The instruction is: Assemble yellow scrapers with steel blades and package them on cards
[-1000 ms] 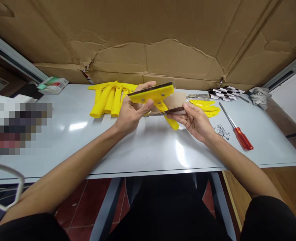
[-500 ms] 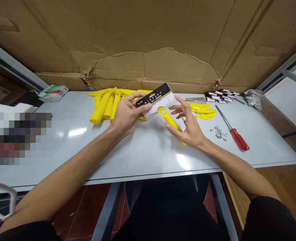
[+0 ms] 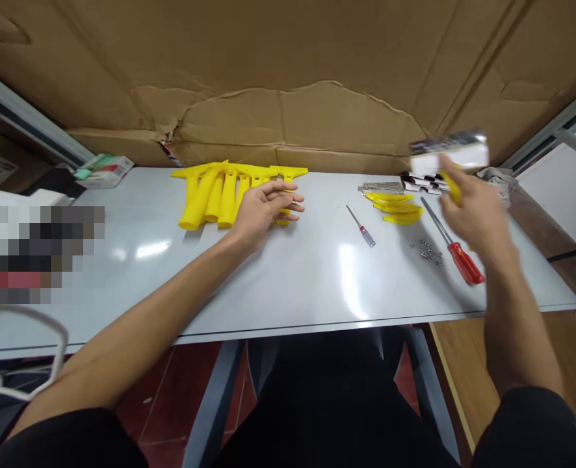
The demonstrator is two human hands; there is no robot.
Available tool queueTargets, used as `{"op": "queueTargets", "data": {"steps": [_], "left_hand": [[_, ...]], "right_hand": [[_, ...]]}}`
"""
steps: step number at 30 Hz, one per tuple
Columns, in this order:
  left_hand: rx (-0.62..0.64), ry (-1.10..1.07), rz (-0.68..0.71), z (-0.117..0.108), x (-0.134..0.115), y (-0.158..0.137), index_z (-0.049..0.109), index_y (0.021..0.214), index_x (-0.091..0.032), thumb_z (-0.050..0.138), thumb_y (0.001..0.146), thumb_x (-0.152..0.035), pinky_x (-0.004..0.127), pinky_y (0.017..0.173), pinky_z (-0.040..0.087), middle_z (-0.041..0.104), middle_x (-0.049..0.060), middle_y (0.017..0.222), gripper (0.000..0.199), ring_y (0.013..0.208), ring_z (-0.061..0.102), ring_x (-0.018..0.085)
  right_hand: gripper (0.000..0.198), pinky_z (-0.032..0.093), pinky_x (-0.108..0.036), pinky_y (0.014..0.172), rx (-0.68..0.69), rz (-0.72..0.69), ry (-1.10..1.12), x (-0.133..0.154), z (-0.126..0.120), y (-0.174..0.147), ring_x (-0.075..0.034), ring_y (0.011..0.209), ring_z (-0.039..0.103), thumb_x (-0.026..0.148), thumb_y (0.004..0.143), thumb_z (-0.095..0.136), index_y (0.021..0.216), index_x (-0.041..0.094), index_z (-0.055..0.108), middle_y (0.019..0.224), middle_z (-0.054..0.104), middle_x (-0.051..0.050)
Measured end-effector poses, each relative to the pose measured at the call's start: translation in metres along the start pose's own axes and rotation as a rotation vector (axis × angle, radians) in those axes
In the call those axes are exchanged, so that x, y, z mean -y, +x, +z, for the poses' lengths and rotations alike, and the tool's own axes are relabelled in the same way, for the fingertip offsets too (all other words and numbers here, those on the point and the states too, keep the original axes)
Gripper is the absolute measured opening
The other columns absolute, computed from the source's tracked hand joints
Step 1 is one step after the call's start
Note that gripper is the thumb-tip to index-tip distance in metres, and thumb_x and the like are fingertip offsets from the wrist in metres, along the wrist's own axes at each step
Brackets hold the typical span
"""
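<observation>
Cardboard (image 3: 288,78) backs the pale table (image 3: 278,286). Nearer the yellow handles (image 3: 226,198) is the left hand (image 3: 271,211), fingers apart, nothing gripped; they lie towards its nine to ten o'clock, long axes running one-to-seven. The right hand (image 3: 478,211), blurred, is clamped on a yellow tool (image 3: 450,186), its card-covered head at eleven o'clock.

Right of the red screwdriver (image 3: 465,263), the right hand (image 3: 480,211) is blurring and partly hiding a yellow handle (image 3: 452,187), while screws (image 3: 428,252) left of that screwdriver are looking too small to count.
</observation>
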State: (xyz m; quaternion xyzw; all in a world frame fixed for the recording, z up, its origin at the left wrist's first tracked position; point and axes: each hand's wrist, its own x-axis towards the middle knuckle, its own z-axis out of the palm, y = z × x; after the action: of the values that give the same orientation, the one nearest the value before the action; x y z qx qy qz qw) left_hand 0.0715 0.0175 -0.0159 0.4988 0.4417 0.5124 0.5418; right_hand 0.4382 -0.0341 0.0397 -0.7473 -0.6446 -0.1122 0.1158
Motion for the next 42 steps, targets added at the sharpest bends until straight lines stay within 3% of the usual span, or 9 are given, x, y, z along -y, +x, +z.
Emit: {"op": "queueTargets", "data": {"steps": [3,7,17,20,23,26,30,37,42], "left_hand": [[-0.008,0.024,-0.015,0.000,0.007,0.002,0.072,0.097,-0.014,0.074,0.078,-0.017,0.025,0.061,0.061,0.076,0.007,0.091,0.019,0.072,0.073,0.015],[0.007,0.102,0.070,0.006,0.008,-0.003,0.071,0.091,-0.015,0.071,0.078,-0.017,0.024,0.059,0.059,0.075,0.006,0.089,0.013,0.073,0.071,0.015],[0.090,0.743,0.592,-0.001,0.016,-0.004,0.076,0.085,-0.022,0.055,0.086,-0.019,0.031,0.072,0.053,0.076,0.004,0.088,0.021,0.085,0.069,0.019],[0.108,0.803,0.643,-0.003,0.019,-0.001,0.074,0.086,-0.023,0.053,0.086,-0.018,0.033,0.074,0.052,0.075,0.004,0.087,0.021,0.085,0.067,0.020],[0.110,0.883,0.702,-0.004,0.021,-0.001,0.073,0.086,-0.022,0.052,0.087,-0.016,0.037,0.080,0.052,0.074,0.004,0.086,0.022,0.084,0.065,0.021],[0.162,0.961,0.753,-0.002,0.025,-0.005,0.073,0.091,-0.021,0.050,0.090,-0.015,0.040,0.085,0.051,0.074,0.006,0.090,0.024,0.090,0.065,0.023],[0.312,1.076,0.800,0.006,0.030,-0.014,0.074,0.099,-0.020,0.049,0.094,-0.017,0.039,0.078,0.050,0.075,0.009,0.098,0.025,0.098,0.065,0.026],[0.406,1.130,0.853,0.012,0.034,-0.020,0.074,0.102,-0.020,0.049,0.096,-0.016,0.037,0.072,0.049,0.076,0.009,0.099,0.026,0.100,0.065,0.026],[0.378,1.125,0.838,0.008,0.034,-0.017,0.074,0.101,-0.021,0.050,0.096,-0.017,0.037,0.069,0.047,0.076,0.009,0.099,0.025,0.099,0.065,0.026]], "right_hand": [[0.064,0.039,-0.041,0.081,0.202,0.235,-0.264,-0.076,0.015,0.009,-0.033,0.101,0.063,0.048,0.102,0.036,0.165,0.038,0.032,0.121,0.066,-0.025],[0.063,0.038,-0.039,0.082,0.381,0.199,-0.277,-0.117,0.049,0.006,-0.035,0.105,0.064,0.043,0.102,0.034,0.164,0.031,0.037,0.124,0.063,-0.028],[0.060,0.034,-0.038,0.079,0.363,0.100,-0.209,-0.084,0.065,0.009,-0.028,0.099,0.055,0.048,0.104,0.030,0.163,0.042,0.035,0.121,0.055,-0.022],[0.064,0.029,-0.036,0.077,0.244,0.082,-0.199,-0.073,0.056,-0.002,-0.030,0.109,0.053,0.057,0.105,0.030,0.164,0.034,0.037,0.126,0.054,-0.024],[0.055,0.024,-0.032,0.072,0.015,0.038,-0.215,-0.070,0.039,-0.033,-0.026,0.113,0.054,0.058,0.103,0.039,0.150,0.033,0.057,0.127,0.060,-0.017],[0.047,0.019,-0.028,0.064,0.086,0.041,-0.210,-0.076,0.028,-0.072,-0.021,0.098,0.059,0.061,0.097,0.052,0.132,0.034,0.066,0.109,0.069,-0.007],[0.047,0.022,-0.028,0.061,0.109,0.009,-0.204,-0.082,0.034,-0.105,-0.019,0.085,0.061,0.061,0.097,0.053,0.133,0.035,0.066,0.111,0.070,-0.006],[0.049,0.038,-0.031,0.071,0.015,-0.027,-0.030,-0.064,0.053,-0.097,-0.017,0.078,0.060,0.052,0.100,0.049,0.133,0.024,0.071,0.103,0.070,-0.011],[0.053,0.042,-0.036,0.082,-0.105,0.018,-0.019,-0.061,0.049,-0.095,-0.026,0.111,0.060,0.057,0.102,0.044,0.133,0.026,0.073,0.120,0.069,-0.013]]}}
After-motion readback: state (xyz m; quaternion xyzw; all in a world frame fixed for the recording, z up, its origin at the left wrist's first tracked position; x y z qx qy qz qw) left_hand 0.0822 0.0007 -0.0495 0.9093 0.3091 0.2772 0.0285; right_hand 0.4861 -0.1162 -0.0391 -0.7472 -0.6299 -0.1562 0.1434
